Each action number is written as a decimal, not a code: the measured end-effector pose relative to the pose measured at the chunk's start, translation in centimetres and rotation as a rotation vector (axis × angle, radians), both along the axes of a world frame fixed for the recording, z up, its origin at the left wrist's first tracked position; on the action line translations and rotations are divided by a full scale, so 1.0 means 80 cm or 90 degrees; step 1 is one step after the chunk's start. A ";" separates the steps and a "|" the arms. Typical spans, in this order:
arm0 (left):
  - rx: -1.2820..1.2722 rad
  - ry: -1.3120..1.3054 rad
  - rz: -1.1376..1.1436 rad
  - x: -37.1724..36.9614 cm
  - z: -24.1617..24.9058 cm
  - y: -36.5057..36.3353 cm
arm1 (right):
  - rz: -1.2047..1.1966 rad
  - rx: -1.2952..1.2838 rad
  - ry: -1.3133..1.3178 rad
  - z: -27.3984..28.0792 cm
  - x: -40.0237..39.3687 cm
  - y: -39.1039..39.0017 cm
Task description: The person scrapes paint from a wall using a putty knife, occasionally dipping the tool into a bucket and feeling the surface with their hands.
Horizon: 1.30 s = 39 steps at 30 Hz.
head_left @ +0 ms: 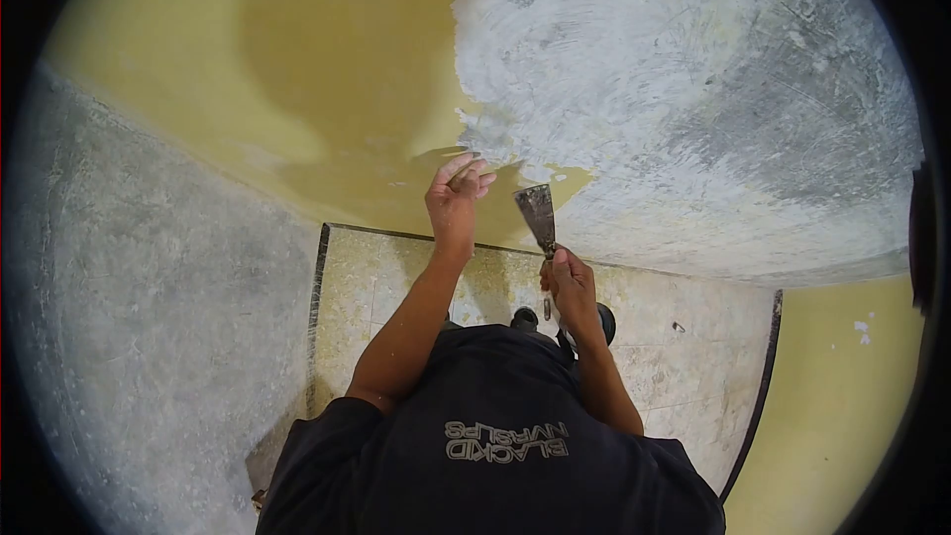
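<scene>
My right hand [571,287] is wrapped around the handle of a scraper [536,213]. Its flat metal blade is smeared with pale residue and points up toward the wall, close to the ragged paint edge. My left hand [458,194] is raised close to the wall, with its fingers partly bent and apart. Pale dust coats its fingertips, and no tool shows in it. In front of both hands, yellow paint [347,59] covers the left of the wall. A bared, mottled white-grey surface [614,69] lies to the right, with a jagged border between them.
A bare grey wall [178,277] rises on the left. Yellow paint covers another wall [832,406] on the right, with small white chips in it. Below, the tiled floor [684,347] is strewn with yellowish flakes and bordered by a dark strip [763,386].
</scene>
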<state>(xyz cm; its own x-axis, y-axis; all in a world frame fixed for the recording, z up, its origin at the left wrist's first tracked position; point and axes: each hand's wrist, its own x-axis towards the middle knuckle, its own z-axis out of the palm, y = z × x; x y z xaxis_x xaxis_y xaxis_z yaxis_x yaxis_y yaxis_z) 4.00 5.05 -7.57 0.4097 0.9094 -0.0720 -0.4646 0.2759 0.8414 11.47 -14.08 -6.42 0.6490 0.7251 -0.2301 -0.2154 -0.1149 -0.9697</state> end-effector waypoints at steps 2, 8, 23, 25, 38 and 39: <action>-0.012 -0.018 -0.007 -0.004 0.004 -0.023 | -0.056 -0.033 -0.166 0.003 -0.011 0.010; 0.010 0.002 -0.363 0.006 0.009 -0.056 | -0.108 -0.126 -0.416 0.007 -0.015 0.037; -0.052 0.191 -0.270 0.014 -0.021 -0.023 | 0.031 -0.126 -0.069 -0.037 -0.002 0.102; 0.009 0.244 -0.240 0.013 -0.035 -0.016 | 0.024 -0.008 0.067 -0.045 -0.007 0.109; 0.180 0.340 -0.102 0.028 -0.052 -0.001 | -0.139 -0.096 0.018 -0.065 -0.031 0.149; 0.181 0.341 -0.107 0.027 -0.053 -0.002 | -0.153 -0.080 -0.018 -0.068 -0.033 0.151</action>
<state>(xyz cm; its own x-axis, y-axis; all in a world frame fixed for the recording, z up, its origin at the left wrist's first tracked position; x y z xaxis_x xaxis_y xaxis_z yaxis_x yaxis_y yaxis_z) 6.19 4.88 -11.83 0.5222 0.8498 -0.0716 0.0714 0.0401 0.9966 8.84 -2.00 -11.90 0.8069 0.5157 -0.2880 -0.2242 -0.1837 -0.9571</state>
